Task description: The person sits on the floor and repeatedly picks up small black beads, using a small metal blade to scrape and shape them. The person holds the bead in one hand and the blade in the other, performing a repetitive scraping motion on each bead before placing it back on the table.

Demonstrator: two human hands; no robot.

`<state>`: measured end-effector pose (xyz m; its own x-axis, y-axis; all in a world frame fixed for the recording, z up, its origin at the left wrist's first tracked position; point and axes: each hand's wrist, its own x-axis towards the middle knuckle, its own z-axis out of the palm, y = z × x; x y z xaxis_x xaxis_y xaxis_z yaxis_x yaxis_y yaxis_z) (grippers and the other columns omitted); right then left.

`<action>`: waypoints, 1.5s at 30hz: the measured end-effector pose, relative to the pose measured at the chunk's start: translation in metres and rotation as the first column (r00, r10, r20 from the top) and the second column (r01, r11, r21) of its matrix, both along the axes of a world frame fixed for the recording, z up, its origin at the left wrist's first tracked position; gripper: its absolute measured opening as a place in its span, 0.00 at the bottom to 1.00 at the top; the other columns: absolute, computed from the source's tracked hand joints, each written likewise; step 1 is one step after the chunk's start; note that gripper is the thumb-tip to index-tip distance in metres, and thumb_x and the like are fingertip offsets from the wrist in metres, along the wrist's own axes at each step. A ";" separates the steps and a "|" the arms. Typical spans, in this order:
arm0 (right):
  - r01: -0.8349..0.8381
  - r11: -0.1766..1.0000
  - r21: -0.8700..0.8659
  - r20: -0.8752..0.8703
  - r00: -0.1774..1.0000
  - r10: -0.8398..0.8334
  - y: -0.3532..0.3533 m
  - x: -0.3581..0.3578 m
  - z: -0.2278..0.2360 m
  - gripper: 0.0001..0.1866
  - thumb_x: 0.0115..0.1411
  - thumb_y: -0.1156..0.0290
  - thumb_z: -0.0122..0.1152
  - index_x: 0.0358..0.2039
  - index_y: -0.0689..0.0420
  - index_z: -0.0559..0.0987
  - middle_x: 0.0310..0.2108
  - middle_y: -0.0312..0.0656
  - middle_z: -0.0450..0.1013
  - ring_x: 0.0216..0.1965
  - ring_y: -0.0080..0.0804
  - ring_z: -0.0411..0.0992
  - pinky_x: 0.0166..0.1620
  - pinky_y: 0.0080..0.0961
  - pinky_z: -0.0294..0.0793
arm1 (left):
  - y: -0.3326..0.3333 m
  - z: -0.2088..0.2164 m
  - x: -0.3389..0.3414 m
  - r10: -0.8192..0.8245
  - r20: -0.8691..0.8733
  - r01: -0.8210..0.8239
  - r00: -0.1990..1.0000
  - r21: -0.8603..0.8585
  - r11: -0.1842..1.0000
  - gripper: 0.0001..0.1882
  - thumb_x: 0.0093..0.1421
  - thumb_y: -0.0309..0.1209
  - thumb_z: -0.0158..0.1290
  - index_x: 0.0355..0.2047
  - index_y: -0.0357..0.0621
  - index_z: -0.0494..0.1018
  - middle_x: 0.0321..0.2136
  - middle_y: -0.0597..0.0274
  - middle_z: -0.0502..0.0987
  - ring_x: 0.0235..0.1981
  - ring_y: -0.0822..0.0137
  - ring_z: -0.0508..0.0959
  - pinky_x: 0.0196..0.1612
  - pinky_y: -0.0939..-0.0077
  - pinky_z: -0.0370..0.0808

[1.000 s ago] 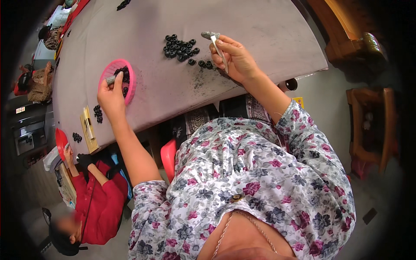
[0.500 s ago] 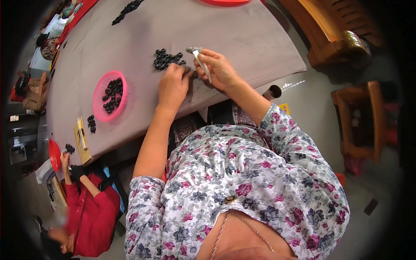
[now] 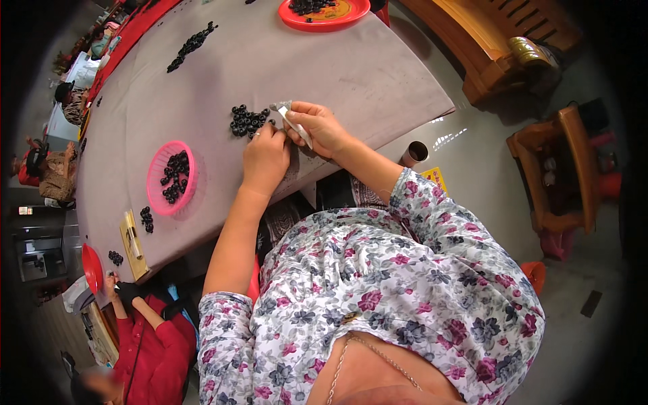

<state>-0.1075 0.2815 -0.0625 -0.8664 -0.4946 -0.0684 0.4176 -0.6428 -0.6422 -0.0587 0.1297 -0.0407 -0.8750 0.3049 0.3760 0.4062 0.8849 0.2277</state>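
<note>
My right hand (image 3: pixel 322 128) grips a small silver-grey metal tool (image 3: pixel 291 120) over the grey table (image 3: pixel 378 74). My left hand (image 3: pixel 266 156) sits close beside it, fingertips at the edge of a pile of small black ring-shaped parts (image 3: pixel 246 121); whether it pinches one is hidden. A pink round basket (image 3: pixel 156 177) with more black parts lies to the left of my hands.
A red tray (image 3: pixel 324 20) of black parts sits at the far table edge, another black pile (image 3: pixel 192 46) farther left. A person in red (image 3: pixel 145 344) works at the lower left. Wooden furniture (image 3: pixel 560 169) stands on the right.
My left hand came from the pink basket over to the black pile beside my right hand. The view has shifted, showing more of the far table.
</note>
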 end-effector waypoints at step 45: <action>-0.202 0.869 0.452 -0.358 0.852 0.383 0.012 0.061 0.038 0.26 0.61 0.72 0.60 0.60 0.61 0.67 0.27 0.31 0.71 0.21 0.14 0.66 0.21 0.12 0.62 | -0.028 0.011 0.068 -0.728 0.361 -0.762 0.583 0.555 -0.335 0.10 0.62 0.36 0.55 0.37 0.42 0.74 0.29 0.67 0.75 0.26 0.76 0.71 0.28 0.82 0.71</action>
